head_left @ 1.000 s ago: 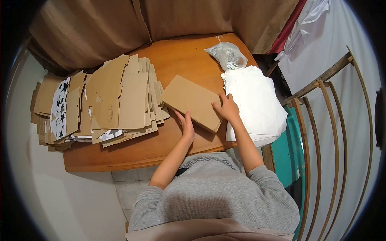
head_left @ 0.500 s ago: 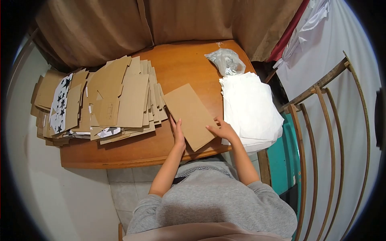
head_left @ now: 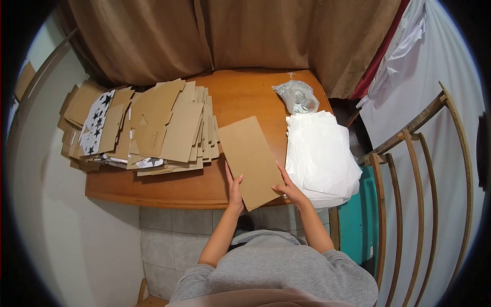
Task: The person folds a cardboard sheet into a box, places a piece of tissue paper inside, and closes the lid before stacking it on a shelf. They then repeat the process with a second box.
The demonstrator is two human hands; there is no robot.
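Observation:
A flat rectangular piece of brown cardboard point(head_left: 250, 158) lies at a slant over the table's front edge, seemingly of more than one layer at its near corner. My left hand point(head_left: 234, 189) grips its left edge, thumb on top and fingers along the side and below. At the right edge, my right hand point(head_left: 290, 190) holds it the same way, thumb on the upper face. Just right of that hand sits a stack of white sheets point(head_left: 325, 158). Left of the cardboard is a large pile of cut cardboard pieces point(head_left: 176, 130).
A clear plastic bag point(head_left: 297, 96) with silvery contents sits at the back right of the wooden table point(head_left: 153, 189). Among the left pile is a white piece with black stars point(head_left: 94, 125). A wooden rack point(head_left: 409, 153) stands to the right, and brown curtains point(head_left: 255, 36) hang behind.
My right hand has shifted from the cardboard's lower right area to a grip round its right edge. The cardboard stands a little more upright in view. My head view has shifted too.

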